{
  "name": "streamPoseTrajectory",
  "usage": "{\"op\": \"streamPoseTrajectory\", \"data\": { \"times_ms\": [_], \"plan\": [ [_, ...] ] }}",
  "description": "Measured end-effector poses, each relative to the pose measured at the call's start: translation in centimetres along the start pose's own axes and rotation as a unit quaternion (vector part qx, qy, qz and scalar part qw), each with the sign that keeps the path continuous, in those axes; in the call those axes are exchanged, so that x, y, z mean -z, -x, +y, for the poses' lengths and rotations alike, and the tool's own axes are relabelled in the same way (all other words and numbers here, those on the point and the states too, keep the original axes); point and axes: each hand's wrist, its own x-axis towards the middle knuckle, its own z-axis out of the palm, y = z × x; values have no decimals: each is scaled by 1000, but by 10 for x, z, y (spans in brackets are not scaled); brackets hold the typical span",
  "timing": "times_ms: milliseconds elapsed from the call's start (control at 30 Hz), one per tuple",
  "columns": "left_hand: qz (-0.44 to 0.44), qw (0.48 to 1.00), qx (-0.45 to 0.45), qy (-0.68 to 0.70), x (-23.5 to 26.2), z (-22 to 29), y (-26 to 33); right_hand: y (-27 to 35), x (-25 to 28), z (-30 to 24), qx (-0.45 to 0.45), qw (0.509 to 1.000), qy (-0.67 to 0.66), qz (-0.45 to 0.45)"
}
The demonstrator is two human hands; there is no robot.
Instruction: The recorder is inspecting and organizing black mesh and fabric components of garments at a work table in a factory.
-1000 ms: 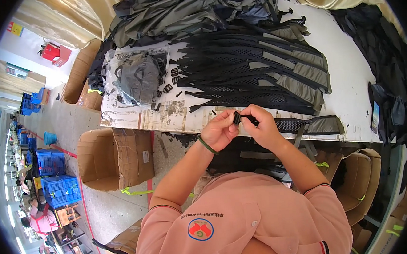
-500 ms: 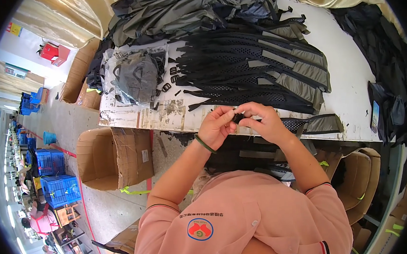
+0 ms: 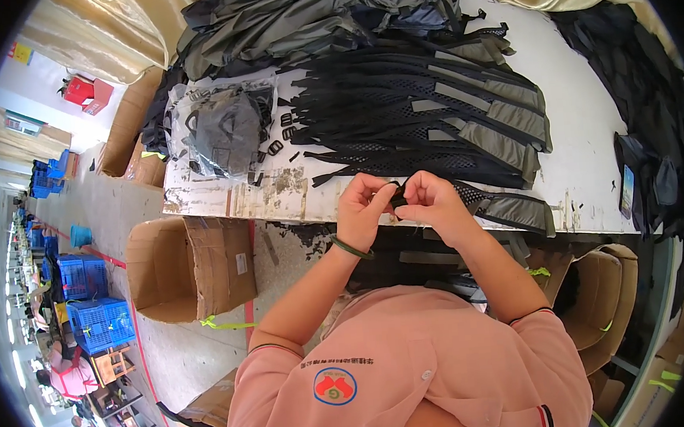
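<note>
- And the strap (image 3: 516, 208) has slid leftward since half a second ago, its grey end nearer the hands!
- Left hand (image 3: 362, 212): thumb and forefinger pinching a small black buckle (image 3: 397, 198), just off the table's (image 3: 278, 204) front edge.
- Right hand (image 3: 437, 207): fingertips pinching the strap's dark end right at the buckle; the fingers hide most of that join.
- The strap trails out rightward past the right hand, along the front edge.
- Just beyond, crowding the tabletop: a pile of mesh straps (image 3: 503, 140).
- Left of that, loose buckles (image 3: 275, 147), then a clear bag (image 3: 230, 146).
- Farther back, a heap of dark fabric (image 3: 321, 28).
- Below the table, cartons (image 3: 225, 265) on both sides.
</note>
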Motion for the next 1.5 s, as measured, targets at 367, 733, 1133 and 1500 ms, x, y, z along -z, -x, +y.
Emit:
{"op": "streamPoseTrajectory", "data": {
  "times_ms": [367, 733, 1133, 1500],
  "plan": [
    [-90, 990, -82, -68, 3, 3, 14, 1, 0, 12, -48, 994, -78, 53],
    [-136, 953, -161, -215, 7, 10, 13, 1, 12, -2, -36, 999, 25, -7],
    [-55, 962, 111, -245, 86, -10, 71, -82, 88, -27, 308, 721, 588, 196],
    [-89, 978, 167, 83, 14, 7, -57, -77, 92, -46, 341, 671, 627, 199]
  ]
}}
